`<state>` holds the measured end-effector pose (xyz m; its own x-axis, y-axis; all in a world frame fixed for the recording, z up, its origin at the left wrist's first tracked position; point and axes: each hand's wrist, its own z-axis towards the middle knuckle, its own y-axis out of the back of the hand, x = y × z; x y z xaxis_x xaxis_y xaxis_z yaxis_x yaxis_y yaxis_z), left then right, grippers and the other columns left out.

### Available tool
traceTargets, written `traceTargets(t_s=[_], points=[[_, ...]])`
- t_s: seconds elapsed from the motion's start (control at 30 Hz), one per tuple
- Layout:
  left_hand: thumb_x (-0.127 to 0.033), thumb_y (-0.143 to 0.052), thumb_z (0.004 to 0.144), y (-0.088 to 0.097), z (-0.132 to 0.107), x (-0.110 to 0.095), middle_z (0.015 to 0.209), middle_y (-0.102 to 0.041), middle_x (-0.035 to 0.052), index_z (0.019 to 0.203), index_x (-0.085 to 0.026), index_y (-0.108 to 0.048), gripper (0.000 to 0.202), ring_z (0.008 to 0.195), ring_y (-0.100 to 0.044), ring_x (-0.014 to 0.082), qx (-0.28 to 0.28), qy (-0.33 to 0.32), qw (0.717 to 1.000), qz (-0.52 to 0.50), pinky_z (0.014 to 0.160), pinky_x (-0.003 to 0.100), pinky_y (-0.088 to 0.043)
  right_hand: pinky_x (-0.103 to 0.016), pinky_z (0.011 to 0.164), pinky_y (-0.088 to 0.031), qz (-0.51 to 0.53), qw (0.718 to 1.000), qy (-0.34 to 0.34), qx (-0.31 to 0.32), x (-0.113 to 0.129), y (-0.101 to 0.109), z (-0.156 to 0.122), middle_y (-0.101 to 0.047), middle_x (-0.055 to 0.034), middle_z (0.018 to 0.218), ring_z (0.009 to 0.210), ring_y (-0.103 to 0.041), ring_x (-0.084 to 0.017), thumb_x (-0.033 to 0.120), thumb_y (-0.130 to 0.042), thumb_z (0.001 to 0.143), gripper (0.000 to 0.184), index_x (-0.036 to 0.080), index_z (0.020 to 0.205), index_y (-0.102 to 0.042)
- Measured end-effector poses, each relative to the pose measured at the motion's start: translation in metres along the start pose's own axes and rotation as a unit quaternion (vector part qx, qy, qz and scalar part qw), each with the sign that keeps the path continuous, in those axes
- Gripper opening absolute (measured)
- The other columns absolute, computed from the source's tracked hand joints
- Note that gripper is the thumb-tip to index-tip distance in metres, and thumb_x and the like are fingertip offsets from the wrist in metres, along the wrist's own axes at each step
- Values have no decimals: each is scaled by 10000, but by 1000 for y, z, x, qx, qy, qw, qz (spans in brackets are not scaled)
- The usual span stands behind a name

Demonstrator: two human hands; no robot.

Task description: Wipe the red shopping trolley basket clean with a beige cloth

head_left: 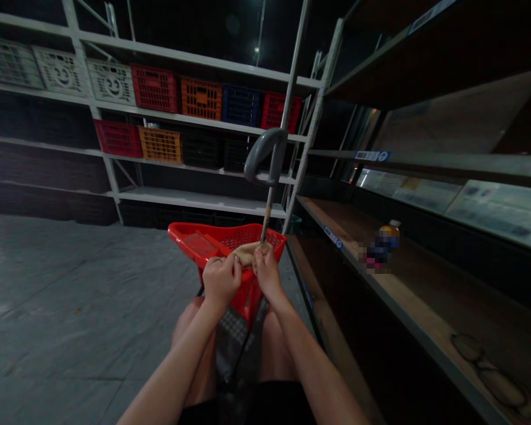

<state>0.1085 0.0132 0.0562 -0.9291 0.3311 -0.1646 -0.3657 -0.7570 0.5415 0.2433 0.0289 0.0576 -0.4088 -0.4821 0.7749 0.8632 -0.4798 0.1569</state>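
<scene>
My left hand (221, 277) and my right hand (265, 273) are both closed in pinches on a small beige cloth-like piece (246, 254) held over the near rim of a red plastic shopping basket (212, 242). A thin metal rod with a grey curved handle (265, 154) rises from the basket just above my right hand. The basket stands on the floor between my knees.
Wooden shelves run along the right, one holding a bottle (387, 239) and blurred packets. White metal racks at the back carry red, orange, blue and white crates (201, 99). Grey concrete floor (71, 295) spreads to the left.
</scene>
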Motion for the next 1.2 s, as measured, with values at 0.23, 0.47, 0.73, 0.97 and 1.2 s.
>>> traceTargets(t_s=[0.23, 0.47, 0.73, 0.97, 1.2], points=[[-271, -431, 982, -20, 9, -53, 622, -685, 84, 714, -201, -666, 363, 646, -657, 233, 55, -13, 998, -20, 772, 384, -419, -360, 817, -546, -29, 996, 61, -51, 42, 37, 145, -662, -41, 842, 907, -687, -238, 500, -481, 981, 268, 232, 969, -496], [-218, -379, 1012, -21, 21, -57, 1065, -754, 82, 1065, -192, -684, 310, 1054, -676, 220, 103, -140, 967, -187, 976, 375, -481, -416, 960, -537, -4, 1000, 0, -15, -21, 57, 124, -707, -92, 977, 1018, -682, -247, 496, -548, 932, 268, 233, 967, -518], [-307, -332, 990, -8, 74, 62, 1143, -754, 173, 1136, -127, -739, 468, 1100, -690, 321, 179, -15, 984, 6, 1039, 486, -471, -411, 1000, -555, 125, 977, -84, 154, -69, 81, 56, -774, -67, 1090, 1046, -716, -227, 371, -496, 846, 328, 217, 1053, -697], [-386, -203, 1008, -16, 69, 54, 973, -781, 192, 1094, -151, -770, 620, 926, -738, 346, 248, 67, 960, 114, 801, 419, -496, -539, 1215, -348, -255, 963, 88, -27, -39, 55, -7, -600, -151, 1431, 1412, -475, -277, 151, -432, 906, 463, 166, 1329, -618], [-381, -200, 1010, -19, 73, 21, 952, -780, 189, 1090, -149, -759, 610, 913, -747, 354, 267, 66, 957, 93, 757, 406, -497, -528, 1160, -401, -325, 937, 101, 82, 1, 8, 16, -716, -137, 1292, 1239, -618, -300, 130, -440, 949, 421, 155, 1310, -656]])
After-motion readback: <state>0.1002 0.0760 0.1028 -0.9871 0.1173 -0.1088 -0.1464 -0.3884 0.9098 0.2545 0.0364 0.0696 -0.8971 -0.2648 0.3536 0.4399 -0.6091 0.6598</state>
